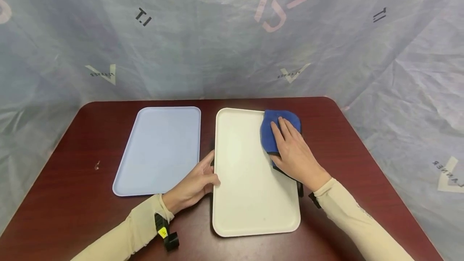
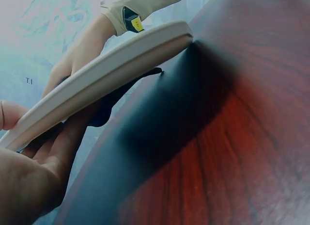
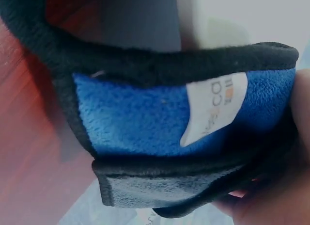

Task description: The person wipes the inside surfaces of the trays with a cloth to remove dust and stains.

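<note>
A cream-white rectangular tray (image 1: 253,196) with a low rim stands in the middle of the head view. My left hand (image 1: 192,184) grips its left edge, thumb at the rim and fingers underneath. In the left wrist view, the tray (image 2: 106,65) is tilted and that side is raised off the table. My right hand (image 1: 297,154) holds a folded blue cloth (image 1: 270,136) against the tray's far right corner, fingers lying along its top. The cloth (image 3: 140,118) has dark edging and a white label in the right wrist view; most of that hand is hidden there.
A light blue tray (image 1: 163,148) lies to the left on the dark red wooden table (image 1: 72,188). Behind the table hangs a grey printed sheet (image 1: 203,51). A black band with a yellow tag (image 1: 162,228) sits on the left wrist.
</note>
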{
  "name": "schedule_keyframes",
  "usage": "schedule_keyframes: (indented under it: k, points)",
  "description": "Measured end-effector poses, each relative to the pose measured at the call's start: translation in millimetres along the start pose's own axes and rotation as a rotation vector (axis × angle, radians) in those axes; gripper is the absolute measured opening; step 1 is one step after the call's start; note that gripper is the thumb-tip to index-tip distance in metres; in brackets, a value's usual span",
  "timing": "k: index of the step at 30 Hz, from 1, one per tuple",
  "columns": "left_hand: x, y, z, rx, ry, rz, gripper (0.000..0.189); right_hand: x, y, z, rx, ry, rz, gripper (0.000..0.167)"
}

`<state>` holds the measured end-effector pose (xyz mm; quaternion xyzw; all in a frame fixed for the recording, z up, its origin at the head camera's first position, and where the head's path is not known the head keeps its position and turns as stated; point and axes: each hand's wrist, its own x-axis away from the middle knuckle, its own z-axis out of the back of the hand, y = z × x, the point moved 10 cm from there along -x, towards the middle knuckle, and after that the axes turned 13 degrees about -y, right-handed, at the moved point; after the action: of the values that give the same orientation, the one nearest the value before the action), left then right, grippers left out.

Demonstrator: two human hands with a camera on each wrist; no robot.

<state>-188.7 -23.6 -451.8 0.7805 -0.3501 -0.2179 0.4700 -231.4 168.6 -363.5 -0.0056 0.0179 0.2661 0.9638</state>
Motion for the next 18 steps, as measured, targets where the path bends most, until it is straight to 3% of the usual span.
schedule_keyframes:
  k: [5, 11, 18]
  points:
    - [-1.5, -3.1, 2.0, 0.019, 0.014, 0.008, 0.099, 4.3, -1, -8, -0.015, -0.036, -0.025, 0.088]
    - [-1.1, -4.3, 1.9, 0.046, -0.014, 0.009, 0.098, 8.0, -11, -19, -0.066, -0.106, -0.025, 0.088]
    - [2.0, 1.1, 1.3, 0.036, -0.019, 0.006, 0.100, 2.5, -22, -14, -0.046, -0.114, -0.001, 0.088]
